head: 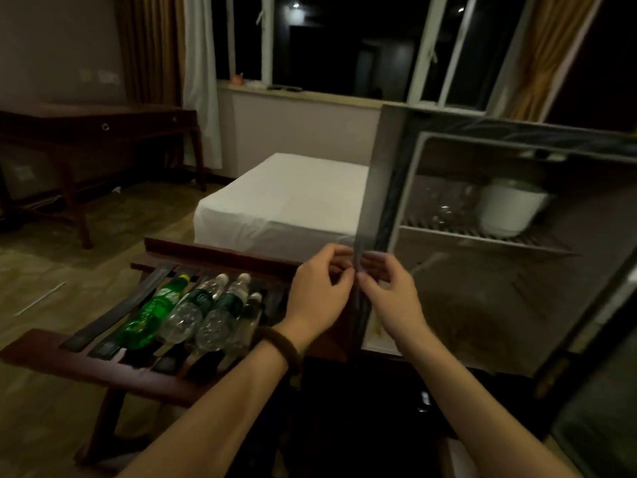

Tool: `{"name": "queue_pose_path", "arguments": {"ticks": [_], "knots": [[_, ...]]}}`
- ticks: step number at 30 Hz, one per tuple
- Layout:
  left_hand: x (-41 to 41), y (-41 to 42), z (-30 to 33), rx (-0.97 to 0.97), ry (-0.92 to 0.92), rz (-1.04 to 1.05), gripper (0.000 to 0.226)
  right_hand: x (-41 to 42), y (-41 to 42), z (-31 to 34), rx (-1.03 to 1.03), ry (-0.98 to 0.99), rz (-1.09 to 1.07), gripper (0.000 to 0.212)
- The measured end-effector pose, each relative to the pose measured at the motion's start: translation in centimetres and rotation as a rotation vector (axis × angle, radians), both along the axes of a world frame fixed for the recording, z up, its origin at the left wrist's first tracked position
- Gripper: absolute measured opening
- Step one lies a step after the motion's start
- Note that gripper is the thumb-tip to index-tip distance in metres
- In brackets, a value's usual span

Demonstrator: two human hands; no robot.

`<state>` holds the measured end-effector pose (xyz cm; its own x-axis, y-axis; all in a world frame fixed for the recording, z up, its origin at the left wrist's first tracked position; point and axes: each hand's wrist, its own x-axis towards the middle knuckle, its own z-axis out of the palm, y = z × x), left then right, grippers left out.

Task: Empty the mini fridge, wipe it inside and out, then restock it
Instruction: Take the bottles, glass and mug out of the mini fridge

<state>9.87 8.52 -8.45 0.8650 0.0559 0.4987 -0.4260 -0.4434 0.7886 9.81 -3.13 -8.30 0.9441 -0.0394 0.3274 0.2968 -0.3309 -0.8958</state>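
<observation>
Both hands at the near left edge of the open mini fridge (482,236).
Left hand (319,293) and right hand (391,293) with fingers curled, pinching that edge; bottles (186,312) lying left on slatted surface (103,367); white pot (510,208) on fridge shelf.

Premises: a hotel guest room, viewed at night (window panes dark). Evidence: a bed (286,194) made up in plain white sheeting; a slatted wooden luggage rack (113,360) carrying drink bottles; an open mini fridge (482,257); a dark wooden desk (100,129); floor-length curtains (151,50) flanking the window.
</observation>
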Motion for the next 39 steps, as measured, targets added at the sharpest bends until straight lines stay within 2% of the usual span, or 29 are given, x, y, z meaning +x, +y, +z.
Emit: {"name": "queue_pose_path", "arguments": {"ticks": [4,8,13,19,21,26,29,35,39], "knots": [[-0.2,-6.7,3.1,-0.065,-0.014,-0.182,0.021,-1.1,-7.3,2.6,0.024,-0.074,-0.137,0.026],[2.0,-12.6,4.6,-0.129,0.112,-0.275,0.031,0.2,-13.4,4.3,0.046,-0.062,-0.262,0.028],[6.0,-17.1,5.3,-0.244,0.235,-0.22,0.053,4.0,-17.9,4.8,0.136,0.001,-0.386,0.045],[11.0,-19.2,5.9,-0.254,0.251,-0.08,0.07,10.2,-19.6,5.1,0.166,0.023,-0.588,0.067],[12.4,-19.9,5.8,-0.227,0.205,-0.064,0.078,11.8,-19.7,5.0,0.135,-0.028,-0.645,0.074],[15.3,-21.4,5.8,-0.216,0.192,-0.031,0.088,14.7,-20.6,4.1,0.17,-0.067,-0.648,0.093],[16.2,-21.2,5.6,-0.208,0.17,-0.014,0.085,15.4,-20.8,3.9,0.135,-0.074,-0.623,0.101],[15.1,-20.8,5.5,-0.26,0.115,-0.006,0.071,14.8,-20.8,4.9,0.045,-0.058,-0.64,0.099],[12.4,-19.9,5.0,-0.317,0.126,-0.07,0.088,12.4,-19.8,4.4,0.078,-0.128,-0.62,0.105]]}}
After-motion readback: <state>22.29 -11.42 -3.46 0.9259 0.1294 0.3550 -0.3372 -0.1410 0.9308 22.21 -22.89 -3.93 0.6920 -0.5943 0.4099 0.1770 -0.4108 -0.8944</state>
